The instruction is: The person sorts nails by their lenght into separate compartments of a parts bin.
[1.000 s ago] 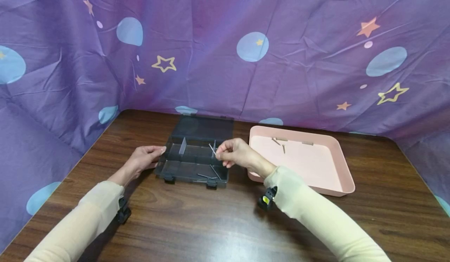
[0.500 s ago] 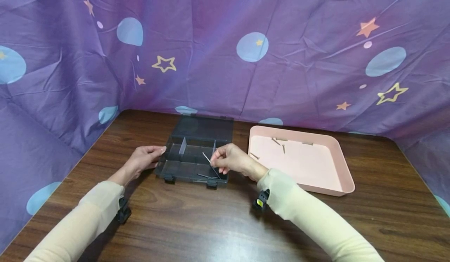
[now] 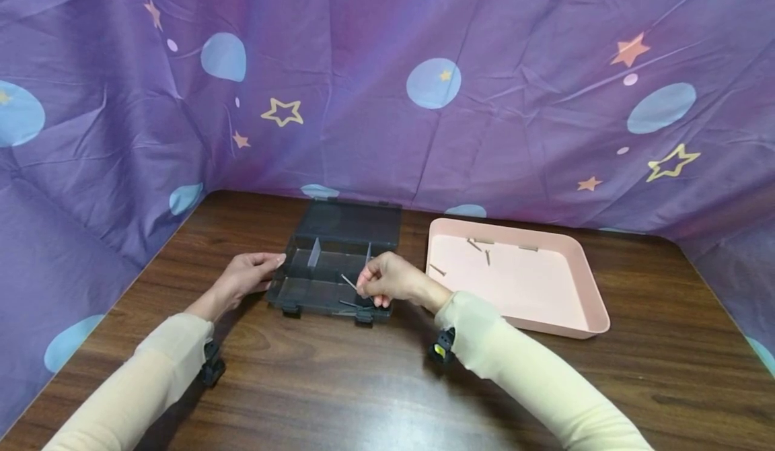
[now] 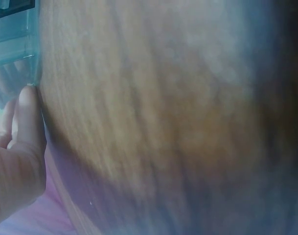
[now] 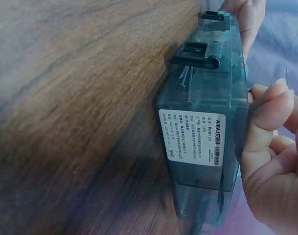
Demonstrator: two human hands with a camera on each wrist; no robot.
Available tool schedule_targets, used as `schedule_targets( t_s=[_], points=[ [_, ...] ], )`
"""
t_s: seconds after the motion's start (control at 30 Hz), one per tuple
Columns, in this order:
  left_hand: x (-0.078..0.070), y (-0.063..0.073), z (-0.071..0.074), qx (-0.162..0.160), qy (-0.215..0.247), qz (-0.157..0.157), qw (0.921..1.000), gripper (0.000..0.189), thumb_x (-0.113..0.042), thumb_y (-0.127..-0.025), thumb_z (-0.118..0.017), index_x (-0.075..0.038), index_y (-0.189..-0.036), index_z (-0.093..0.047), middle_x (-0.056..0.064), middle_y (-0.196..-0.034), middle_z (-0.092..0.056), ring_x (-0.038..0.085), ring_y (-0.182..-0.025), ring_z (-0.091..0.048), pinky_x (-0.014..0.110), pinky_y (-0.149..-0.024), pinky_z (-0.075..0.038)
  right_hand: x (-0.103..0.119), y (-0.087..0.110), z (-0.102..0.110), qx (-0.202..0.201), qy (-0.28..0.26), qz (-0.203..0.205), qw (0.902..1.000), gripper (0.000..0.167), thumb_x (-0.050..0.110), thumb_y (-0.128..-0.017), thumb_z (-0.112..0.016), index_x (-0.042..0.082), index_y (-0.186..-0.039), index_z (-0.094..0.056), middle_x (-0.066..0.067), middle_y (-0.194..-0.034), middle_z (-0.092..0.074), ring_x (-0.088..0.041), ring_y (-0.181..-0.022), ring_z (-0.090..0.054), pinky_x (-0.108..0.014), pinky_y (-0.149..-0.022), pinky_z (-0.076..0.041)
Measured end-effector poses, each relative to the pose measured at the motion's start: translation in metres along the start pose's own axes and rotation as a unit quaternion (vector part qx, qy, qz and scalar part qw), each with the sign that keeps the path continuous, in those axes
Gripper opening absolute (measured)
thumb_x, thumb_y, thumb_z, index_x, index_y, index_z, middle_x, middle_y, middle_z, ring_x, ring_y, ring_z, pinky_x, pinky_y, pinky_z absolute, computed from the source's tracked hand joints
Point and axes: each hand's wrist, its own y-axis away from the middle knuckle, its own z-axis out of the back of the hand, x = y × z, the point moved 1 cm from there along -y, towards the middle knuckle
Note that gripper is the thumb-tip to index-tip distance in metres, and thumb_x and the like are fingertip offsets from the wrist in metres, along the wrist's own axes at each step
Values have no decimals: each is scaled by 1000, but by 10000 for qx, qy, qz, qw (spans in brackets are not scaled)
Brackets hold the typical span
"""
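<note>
A dark translucent compartment box (image 3: 305, 287) lies on the table with its lid (image 3: 350, 222) folded back. My right hand (image 3: 392, 280) pinches a thin metal screw (image 3: 348, 281) between thumb and fingertips, tilted over the box's front right part. Beneath the fingers, another screw (image 3: 348, 303) lies inside the front section. Seen from the right wrist, the hand (image 5: 278, 156) is at the box's upper edge, above a white label (image 5: 194, 138). My left hand (image 3: 245, 277) touches the box's left end with fairly straight fingers; the left wrist view shows a finger (image 4: 27, 112) along that end.
To the right stands a shallow pink tray (image 3: 590, 276) with several screws (image 3: 488, 258) in it, mostly near its far and left sides. Two black latches (image 3: 291, 311) stick out from the box's front. A purple patterned cloth (image 3: 363, 101) hangs behind the table.
My right hand has moved a little left and toward me with the screw, from over the rear section to low over the front one. A screw at the tray's left is uncovered. The left hand stays.
</note>
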Motion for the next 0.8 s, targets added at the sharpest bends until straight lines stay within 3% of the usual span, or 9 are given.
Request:
schedule_targets(
  t_s=[0.23,0.47,0.8],
  points=[
    [0,1,0,39,-34,-59,10000,50,-28,-94,-58,11,-125,-52,-7,-97,-63,-6,-73,-57,14,-66,-51,3,-1,-2,42,377,-68,9993,4,-6,-81,-63,-8,-84,-66,-8,-63,-62,-3,-42,-48,-15,-40,-41],
    [-2,1,0,20,58,-66,10000,49,-25,-94,-58,12,-125,-51,-9,-94,-64,-6,-72,-57,14,-65,-51,6,-1,-4,67,755,9,9971,4,-6,-80,-64,-5,-81,-68,0,-61,-61,-3,-42,-48,-15,-41,-42],
    [0,0,1,-6,-111,24,9999,50,-29,-94,-58,10,-125,-53,-6,-98,-63,-5,-74,-57,15,-66,-51,3,-3,-4,-12,743,-17,9972,4,-6,-81,-64,-6,-82,-68,-1,-64,-64,-2,-42,-49,-16,-41,-43]
  ],
)
